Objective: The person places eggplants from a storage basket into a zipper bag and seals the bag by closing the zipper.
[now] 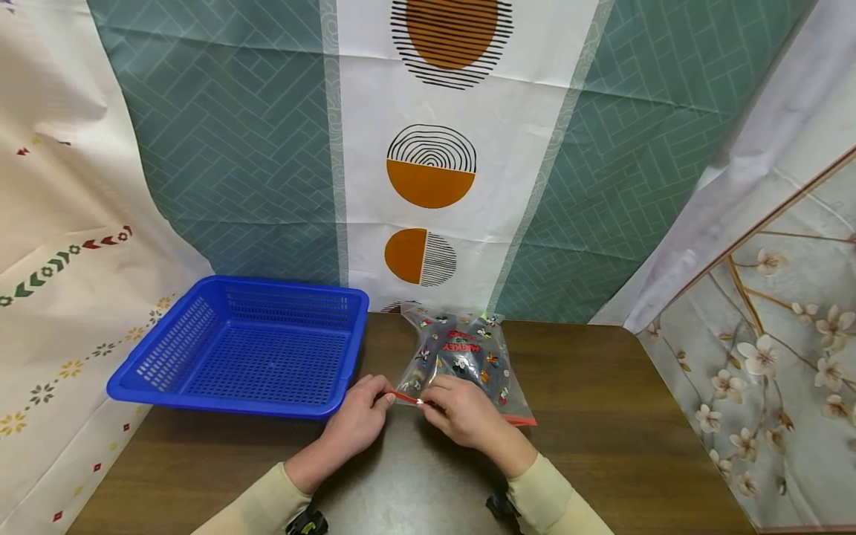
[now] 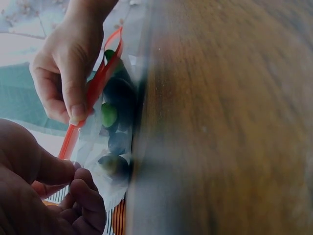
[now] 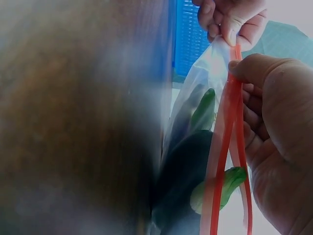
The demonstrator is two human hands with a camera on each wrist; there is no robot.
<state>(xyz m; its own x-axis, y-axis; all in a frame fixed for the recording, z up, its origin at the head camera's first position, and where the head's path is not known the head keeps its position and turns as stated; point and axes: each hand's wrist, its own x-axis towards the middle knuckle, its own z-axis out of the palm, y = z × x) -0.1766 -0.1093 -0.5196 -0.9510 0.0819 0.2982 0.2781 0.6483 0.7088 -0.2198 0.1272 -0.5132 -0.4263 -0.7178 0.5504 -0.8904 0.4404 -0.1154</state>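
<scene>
A clear zip bag point(image 1: 461, 349) printed with cartoon figures lies on the table, its red zip edge point(image 3: 225, 127) toward me. Inside it show dark and green vegetable-like pieces point(image 2: 115, 115). My left hand point(image 1: 361, 409) pinches the left corner of the zip edge between thumb and fingers. Close beside it, my right hand point(image 1: 464, 412) pinches the red strip, thumb on the near side. In the right wrist view the strip's two sides stand apart beyond the right hand, and a green piece point(image 3: 234, 183) pokes up between them.
A blue plastic basket point(image 1: 267, 357) with slotted walls stands on the left of the wooden table point(image 1: 602, 416), close to my left hand. Patterned cloth point(image 1: 428, 186) hangs behind the table, and floral cloth point(image 1: 769, 371) runs along the right side.
</scene>
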